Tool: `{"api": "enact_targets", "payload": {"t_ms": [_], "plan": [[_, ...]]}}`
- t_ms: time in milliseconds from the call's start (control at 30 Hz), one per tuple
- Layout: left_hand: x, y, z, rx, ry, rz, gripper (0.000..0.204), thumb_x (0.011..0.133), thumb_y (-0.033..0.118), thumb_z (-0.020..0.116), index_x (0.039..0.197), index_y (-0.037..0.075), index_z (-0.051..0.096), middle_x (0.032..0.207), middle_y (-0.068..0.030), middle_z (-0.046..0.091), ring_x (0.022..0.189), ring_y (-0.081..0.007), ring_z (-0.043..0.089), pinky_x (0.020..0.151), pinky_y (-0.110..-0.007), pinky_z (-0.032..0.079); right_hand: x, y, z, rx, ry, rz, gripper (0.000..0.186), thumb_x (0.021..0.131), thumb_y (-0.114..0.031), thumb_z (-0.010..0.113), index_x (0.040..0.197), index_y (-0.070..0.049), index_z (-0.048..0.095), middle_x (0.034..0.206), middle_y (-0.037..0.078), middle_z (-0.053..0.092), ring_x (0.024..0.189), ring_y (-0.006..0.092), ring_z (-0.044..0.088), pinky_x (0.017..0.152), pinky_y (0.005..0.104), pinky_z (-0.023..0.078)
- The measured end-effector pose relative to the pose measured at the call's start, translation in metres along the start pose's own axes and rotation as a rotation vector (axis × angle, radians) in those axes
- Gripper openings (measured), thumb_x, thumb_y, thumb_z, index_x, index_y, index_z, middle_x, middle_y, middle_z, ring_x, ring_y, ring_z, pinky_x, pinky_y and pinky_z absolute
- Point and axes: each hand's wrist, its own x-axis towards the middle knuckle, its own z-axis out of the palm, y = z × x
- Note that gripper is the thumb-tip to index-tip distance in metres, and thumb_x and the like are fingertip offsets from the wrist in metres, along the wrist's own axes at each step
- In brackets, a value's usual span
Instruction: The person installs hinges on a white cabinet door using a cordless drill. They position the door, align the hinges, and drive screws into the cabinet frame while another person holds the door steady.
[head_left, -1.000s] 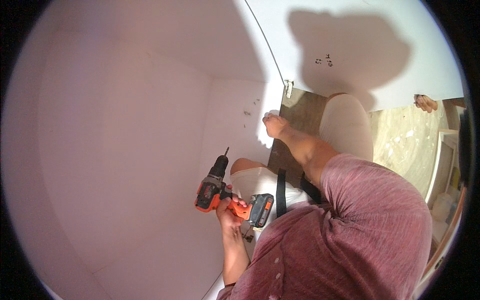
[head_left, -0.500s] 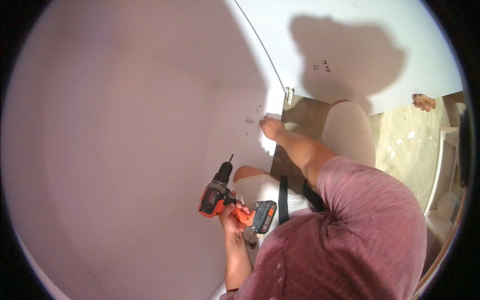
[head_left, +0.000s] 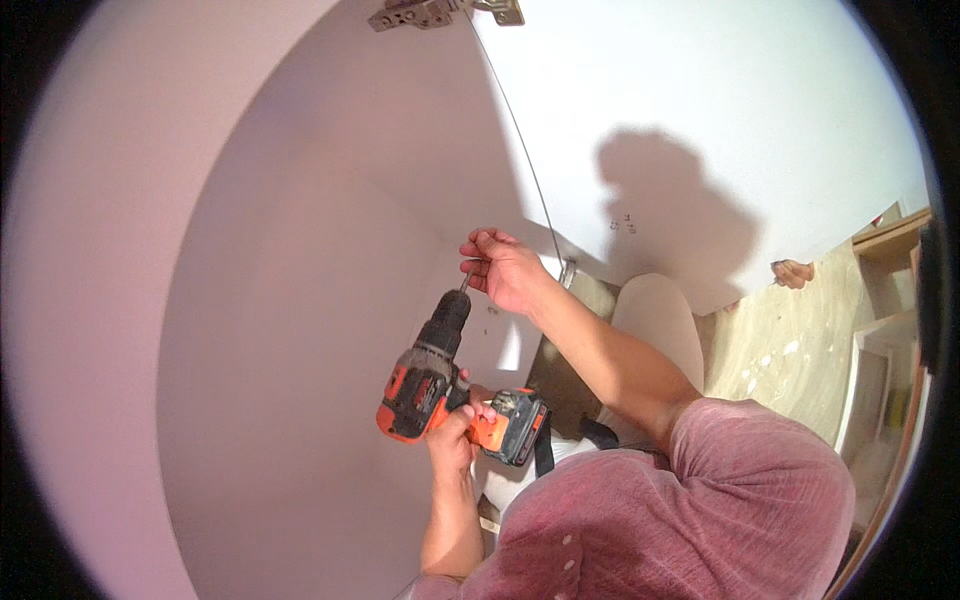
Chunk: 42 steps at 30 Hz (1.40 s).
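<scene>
Nearest: reddish shirt (head_left: 640, 510), right of and below the drill (head_left: 412, 390). Cordless drill, black and orange, is wrapped in the left hand (head_left: 455, 425), fingers round its handle; whether the trigger is pressed can't be told. Battery pack (head_left: 517, 428) at the handle's end, to the right of the drill body. Bit (head_left: 467, 282) points up and slightly right from the chuck (head_left: 447, 318). Right hand (head_left: 503, 268) sits just beyond the drill's nose, fingers curled at the bit's tip; pinching the bit or some small part, cannot tell. Pale trouser leg (head_left: 655, 325) right of the drill. White cabinet interior (head_left: 280, 380) behind and left of the drill. White door panel (head_left: 800, 130) up and right of it, with dark handwritten marks and a shadow; metal hinge (head_left: 425, 12) well above the drill. Farther right of the drill, a co-worker's hand (head_left: 793, 273) at the door panel's lower edge, pale floor (head_left: 765, 350) past it.
</scene>
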Motion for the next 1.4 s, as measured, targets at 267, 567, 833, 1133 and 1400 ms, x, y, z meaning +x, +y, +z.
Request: {"api": "enact_targets", "payload": {"t_ms": [267, 567, 833, 1133, 1400], "plan": [[-0.016, 0.026, 0.021, 0.078, -0.018, 0.052, 0.057, 0.072, 0.004, 0.056, 0.127, -0.006, 0.048, 0.074, -0.0109, 0.058, 0.065, -0.0243, 0.061, 0.063, -0.038, 0.054, -0.036, 0.004, 0.04, 0.161, -0.071, 0.029, 0.009, 0.099, -0.02, 0.057, 0.097, -0.011, 0.057, 0.091, 0.005, 0.06, 0.081, 0.0193, 0.058, 0.075, 0.0355, 0.05], [0.007, -0.021, -0.034, -0.195, -0.123, -0.103, 0.053, 0.077, 0.007, 0.054, 0.129, -0.003, 0.049, 0.077, -0.01, 0.059, 0.067, -0.0255, 0.063, 0.066, -0.038, 0.055, -0.004, 0.048, 0.008, 0.281, 0.159, 0.024, 0.011, 0.1, -0.017, 0.054, 0.104, -0.007, 0.052, 0.09, 0.007, 0.056, 0.08, 0.0208, 0.056, 0.079, 0.0364, 0.051], [0.025, -0.052, -0.065, -0.336, -0.154, -0.249, 0.048, 0.083, 0.014, 0.054, 0.128, -0.001, 0.047, 0.076, -0.009, 0.058, 0.065, -0.0259, 0.063, 0.062, -0.039, 0.056, 0.013, 0.088, -0.037, 0.241, 0.323, -0.069, 0.014, 0.1, -0.014, 0.051, 0.107, -0.002, 0.049, 0.096, 0.014, 0.057, 0.084, 0.026, 0.058, 0.084, 0.0462, 0.052], [0.029, -0.071, -0.086, -0.427, -0.106, -0.331, 0.044, 0.084, 0.021, 0.055, 0.123, 0.002, 0.05, 0.073, -0.0056, 0.057, 0.066, -0.0245, 0.062, 0.059, -0.04, 0.053, 0.065, 0.132, -0.214, -0.831, 0.354, -0.565, 0.017, 0.099, -0.019, 0.05, 0.102, -0.007, 0.061, 0.088, 0.01, 0.062, 0.078, 0.0271, 0.061, 0.08, 0.0504, 0.053], [0.031, -0.078, -0.09, -0.598, -0.084, -0.368, 0.045, 0.085, 0.018, 0.056, 0.127, 0.003, 0.051, 0.076, -0.007, 0.059, 0.066, -0.0249, 0.063, 0.063, -0.04, 0.054, 0.0, 0.08, -0.179, -2.077, 0.42, -0.178, 0.027, 0.093, -0.027, 0.053, 0.102, -0.004, 0.064, 0.096, 0.023, 0.069, 0.094, 0.0428, 0.065, 0.083, 0.0503, 0.052]]}}
